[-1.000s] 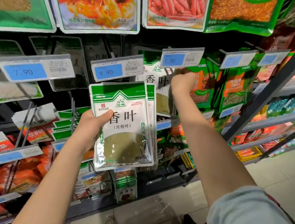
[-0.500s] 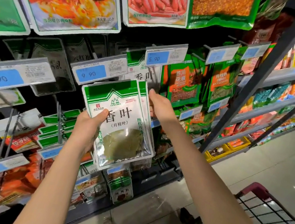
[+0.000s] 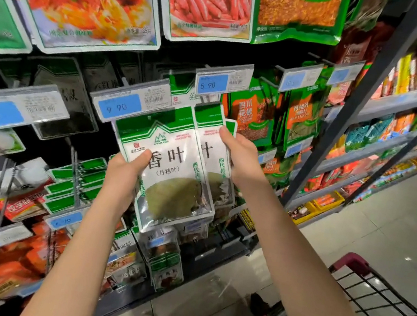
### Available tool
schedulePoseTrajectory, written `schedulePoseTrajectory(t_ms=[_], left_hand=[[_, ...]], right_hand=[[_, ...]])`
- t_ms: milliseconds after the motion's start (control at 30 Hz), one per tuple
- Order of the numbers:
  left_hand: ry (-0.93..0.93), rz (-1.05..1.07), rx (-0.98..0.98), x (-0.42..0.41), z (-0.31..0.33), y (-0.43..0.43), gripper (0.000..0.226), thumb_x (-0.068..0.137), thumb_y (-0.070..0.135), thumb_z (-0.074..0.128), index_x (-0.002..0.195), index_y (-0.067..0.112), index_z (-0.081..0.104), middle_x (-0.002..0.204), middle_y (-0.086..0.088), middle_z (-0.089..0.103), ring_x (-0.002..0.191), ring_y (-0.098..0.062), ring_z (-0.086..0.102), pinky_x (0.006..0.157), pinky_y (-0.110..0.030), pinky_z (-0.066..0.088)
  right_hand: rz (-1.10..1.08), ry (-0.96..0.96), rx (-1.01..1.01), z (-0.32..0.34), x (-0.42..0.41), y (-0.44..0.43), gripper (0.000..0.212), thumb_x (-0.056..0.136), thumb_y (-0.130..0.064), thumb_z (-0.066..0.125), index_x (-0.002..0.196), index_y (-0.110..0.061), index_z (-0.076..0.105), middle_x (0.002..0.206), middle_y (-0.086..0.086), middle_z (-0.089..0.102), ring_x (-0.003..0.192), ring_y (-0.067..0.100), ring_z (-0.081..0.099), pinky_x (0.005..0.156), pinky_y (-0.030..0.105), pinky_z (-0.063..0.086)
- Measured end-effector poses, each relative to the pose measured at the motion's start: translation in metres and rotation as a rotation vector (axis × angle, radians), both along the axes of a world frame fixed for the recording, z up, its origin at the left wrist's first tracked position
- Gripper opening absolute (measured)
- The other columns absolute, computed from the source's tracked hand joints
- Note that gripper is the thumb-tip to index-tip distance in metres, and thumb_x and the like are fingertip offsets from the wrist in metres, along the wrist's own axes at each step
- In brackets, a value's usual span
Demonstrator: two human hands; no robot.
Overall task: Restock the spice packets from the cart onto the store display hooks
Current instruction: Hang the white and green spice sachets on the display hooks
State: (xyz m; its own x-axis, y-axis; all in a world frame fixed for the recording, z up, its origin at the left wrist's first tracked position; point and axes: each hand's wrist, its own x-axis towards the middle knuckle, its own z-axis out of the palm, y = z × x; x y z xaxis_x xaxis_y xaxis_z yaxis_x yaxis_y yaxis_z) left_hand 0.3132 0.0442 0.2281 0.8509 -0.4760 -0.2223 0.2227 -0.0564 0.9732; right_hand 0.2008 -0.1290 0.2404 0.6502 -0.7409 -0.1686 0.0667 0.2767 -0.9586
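Observation:
My left hand (image 3: 127,171) grips a stack of green-and-white bay leaf packets (image 3: 171,173) by its left edge, thumb across the front. The packets have a clear window with dried leaves. My right hand (image 3: 241,155) pinches the upper right of the second packet (image 3: 210,135), which is fanned out behind the front one. Both are held up before the display hooks, just under the 5.90 price tag (image 3: 222,82). A matching packet (image 3: 182,92) hangs on the hook behind that tag.
The 9.90 tag (image 3: 130,103) juts out at the stack's upper left. Orange-and-green pepper packets (image 3: 253,115) hang to the right. A grey shelf upright (image 3: 356,105) slants past them. The wire cart (image 3: 382,302) with a maroon handle stands at lower right.
My right hand came down from the hook behind the 5.90 tag to the held stack and now pinches the second packet, which has fanned out to the right.

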Motion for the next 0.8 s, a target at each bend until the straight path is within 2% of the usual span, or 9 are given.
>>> schedulePoseTrajectory(t_ms=[133,233,367,433,500,600,633,733,800], left_hand=[[-0.001,0.055,-0.04,0.004,-0.001,0.003,0.013,0.094,0.019,0.061,0.103,0.016,0.052,0.103,0.004,0.064,0.098,-0.015,0.061,0.081,-0.025,0.047],[-0.039,0.052,-0.039,0.001,-0.002,0.001,0.017,0.094,0.021,0.062,0.107,0.018,0.051,0.102,0.006,0.062,0.1,-0.014,0.059,0.086,-0.025,0.044],[-0.12,0.033,-0.019,-0.006,-0.001,-0.005,0.015,0.094,0.018,0.061,0.109,0.015,0.059,0.097,0.007,0.066,0.089,-0.009,0.064,0.072,-0.018,0.048],[-0.171,0.068,0.007,-0.009,-0.002,-0.009,0.023,0.093,0.019,0.062,0.116,0.014,0.059,0.102,0.006,0.067,0.095,-0.014,0.064,0.082,-0.027,0.051],[-0.244,0.105,0.043,-0.012,-0.003,-0.011,0.034,0.092,0.019,0.064,0.124,0.015,0.053,0.111,0.002,0.065,0.102,-0.017,0.062,0.091,-0.035,0.048],[-0.254,0.124,0.04,-0.013,-0.004,-0.015,0.043,0.089,0.013,0.067,0.125,0.013,0.044,0.11,-0.001,0.063,0.097,-0.017,0.062,0.089,-0.036,0.05],[-0.214,0.115,0.02,-0.012,-0.003,-0.015,0.042,0.088,0.011,0.067,0.124,0.012,0.046,0.11,-0.002,0.064,0.096,-0.017,0.064,0.088,-0.036,0.052],[-0.083,0.058,-0.097,-0.009,-0.002,-0.015,0.024,0.089,0.005,0.065,0.11,0.014,0.06,0.107,-0.003,0.07,0.098,-0.019,0.067,0.09,-0.036,0.053],[-0.075,0.049,-0.119,-0.008,0.001,-0.014,0.017,0.09,0.006,0.065,0.101,0.019,0.064,0.103,-0.001,0.071,0.096,-0.018,0.068,0.086,-0.033,0.053]], right_hand=[[-0.011,-0.072,0.011,0.004,0.0,-0.001,0.064,0.09,-0.039,0.063,0.144,-0.011,0.042,0.145,-0.001,0.045,0.136,0.017,0.038,0.116,0.039,0.025],[-0.054,-0.105,0.017,0.002,0.002,0.004,0.067,0.089,-0.036,0.066,0.144,-0.009,0.039,0.142,-0.005,0.045,0.13,0.014,0.041,0.116,0.035,0.024],[-0.067,-0.126,0.092,0.0,0.003,0.01,0.082,0.087,-0.033,0.069,0.15,-0.007,0.024,0.155,0.006,0.029,0.142,0.023,0.028,0.115,0.038,0.021],[-0.077,-0.104,0.092,0.002,0.003,0.014,0.082,0.086,-0.033,0.071,0.149,-0.007,0.026,0.153,0.005,0.033,0.14,0.023,0.03,0.115,0.039,0.021],[-0.074,-0.088,0.1,0.005,-0.001,0.019,0.063,0.087,-0.028,0.07,0.14,-0.007,0.043,0.13,-0.003,0.055,0.125,0.017,0.045,0.111,0.035,0.028],[-0.053,-0.083,0.051,0.002,-0.001,0.021,0.012,0.09,-0.021,0.066,0.101,-0.015,0.066,0.087,-0.009,0.063,0.083,0.008,0.059,0.08,0.018,0.046],[-0.053,-0.072,0.014,-0.001,0.001,0.019,0.013,0.091,-0.022,0.064,0.1,-0.013,0.067,0.091,-0.005,0.067,0.083,0.01,0.061,0.077,0.018,0.048],[-0.046,-0.003,-0.024,-0.005,0.003,0.017,0.044,0.097,-0.036,0.053,0.132,-0.01,0.055,0.134,0.004,0.056,0.121,0.018,0.052,0.105,0.035,0.038],[-0.034,0.0,-0.018,-0.004,0.002,0.01,0.05,0.1,-0.037,0.046,0.142,-0.011,0.043,0.143,-0.001,0.046,0.131,0.017,0.041,0.113,0.038,0.029]])
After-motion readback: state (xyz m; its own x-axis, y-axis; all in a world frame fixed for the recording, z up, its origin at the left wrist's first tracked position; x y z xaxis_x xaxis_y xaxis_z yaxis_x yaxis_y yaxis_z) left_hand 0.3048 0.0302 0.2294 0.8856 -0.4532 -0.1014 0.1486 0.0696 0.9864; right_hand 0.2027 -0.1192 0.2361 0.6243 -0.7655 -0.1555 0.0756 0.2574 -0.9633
